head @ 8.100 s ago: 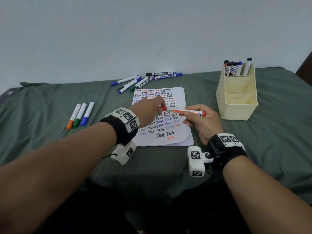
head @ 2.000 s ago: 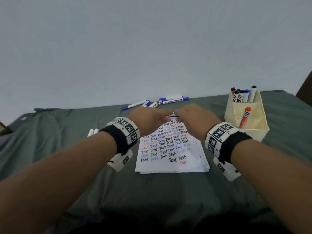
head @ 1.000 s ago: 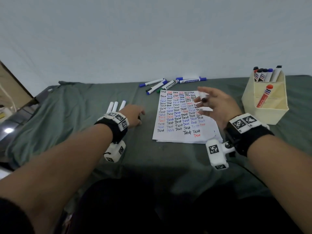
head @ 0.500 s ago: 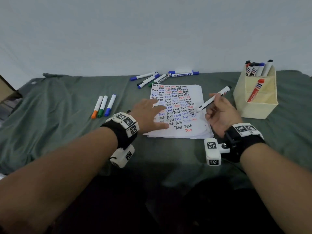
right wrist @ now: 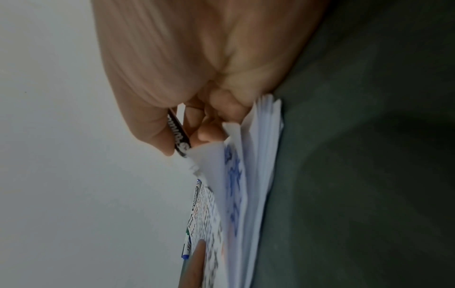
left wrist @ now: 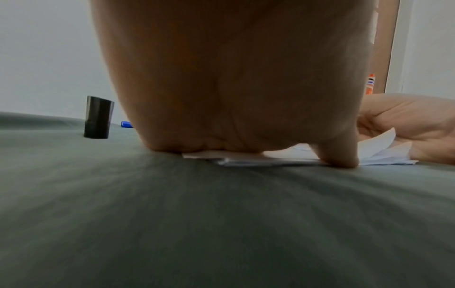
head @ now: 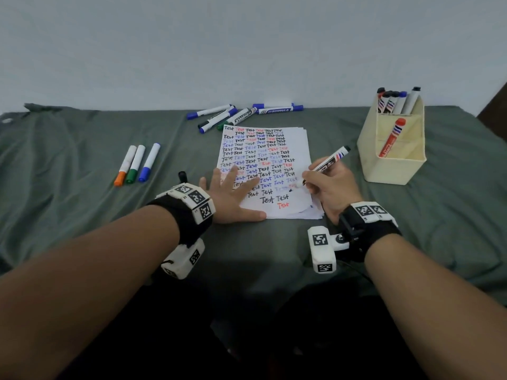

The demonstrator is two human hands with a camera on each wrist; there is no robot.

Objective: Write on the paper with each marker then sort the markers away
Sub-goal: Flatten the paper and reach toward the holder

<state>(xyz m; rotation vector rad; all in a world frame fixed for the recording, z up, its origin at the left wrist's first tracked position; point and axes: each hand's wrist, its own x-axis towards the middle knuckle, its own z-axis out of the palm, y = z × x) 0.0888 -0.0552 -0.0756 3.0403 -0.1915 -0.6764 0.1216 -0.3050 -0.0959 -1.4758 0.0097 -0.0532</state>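
Observation:
A stack of white paper (head: pixel 297 144) covered in rows of the word "Test" lies mid-table. My left hand (head: pixel 233 196) lies flat with spread fingers on the paper's lower left part, pressing it down (left wrist: pixel 246 97). My right hand (head: pixel 329 185) grips a black uncapped marker (head: pixel 330 161), tip on the paper's right side (right wrist: pixel 178 134). The marker's black cap (head: pixel 182 176) stands upright just left of my left hand (left wrist: pixel 98 117). A cream organiser box (head: pixel 395 157) at right holds several markers at the back and a red marker (head: pixel 391 138) in its front compartment.
Several blue, black and green markers (head: pixel 241 115) lie loose beyond the paper near the wall. An orange, a green and a blue marker (head: pixel 135 164) lie side by side at left. A grey-green cloth (head: pixel 68 174) covers the table.
My right hand has brought the marker's tip down onto the paper. My left hand has settled flat on the sheet, and the black cap now stands beside it.

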